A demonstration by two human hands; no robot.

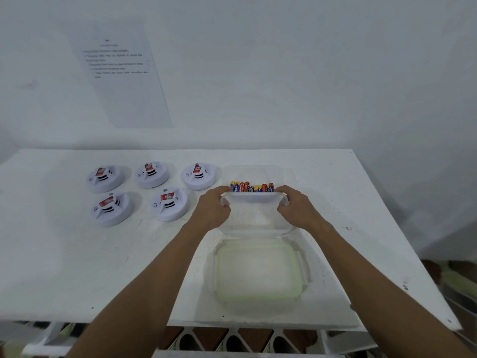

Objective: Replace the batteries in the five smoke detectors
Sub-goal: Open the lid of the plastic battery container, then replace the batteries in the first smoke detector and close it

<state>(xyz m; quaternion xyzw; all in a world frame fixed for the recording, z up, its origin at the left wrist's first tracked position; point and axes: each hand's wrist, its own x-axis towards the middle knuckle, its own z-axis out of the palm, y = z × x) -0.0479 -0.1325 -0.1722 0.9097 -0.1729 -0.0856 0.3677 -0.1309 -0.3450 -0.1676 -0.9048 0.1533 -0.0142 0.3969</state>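
Note:
Several white round smoke detectors [169, 204] with red labels lie in two rows on the left part of the white table [77, 267]. Right of them stands a clear plastic box [253, 169] holding a row of red and blue batteries [251, 187]. Its translucent lid [254, 215] is tilted up over the near side of the box and hides most of the inside. My left hand [213, 208] grips the lid's raised left corner. My right hand [296, 206] grips the raised right corner.
A second clear container with a green-sealed lid [258, 272] sits nearer to me, right below the tilted lid. A printed sheet [121, 73] hangs on the white wall behind. The table's right edge [402, 241] drops to the floor.

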